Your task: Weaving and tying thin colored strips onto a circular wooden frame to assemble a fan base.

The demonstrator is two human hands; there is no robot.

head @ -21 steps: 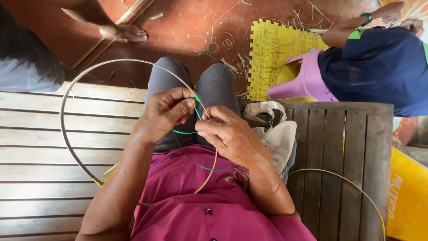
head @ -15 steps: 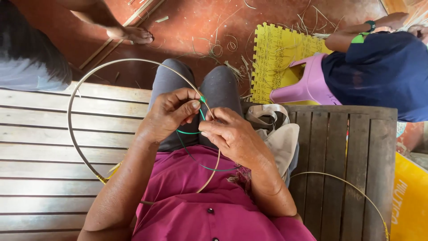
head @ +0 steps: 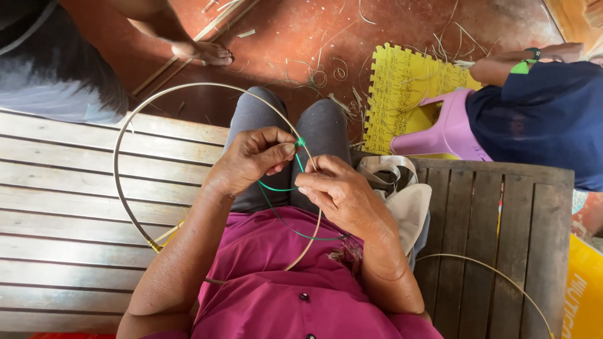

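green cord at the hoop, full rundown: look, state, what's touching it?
The green cord is thin, bright green and looks like plastic. A small wrap or knot of it sits on the pale cane hoop, pinched there by the left hand. From that spot it runs down in a short stretch to the right hand, and a slack darker loop hangs over the magenta shirt.

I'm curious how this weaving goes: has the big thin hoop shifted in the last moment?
Cannot tell. The hoop lies across the same bench slats, pinched at the green wrap by the left hand; the small shift in the picture looks like camera movement.
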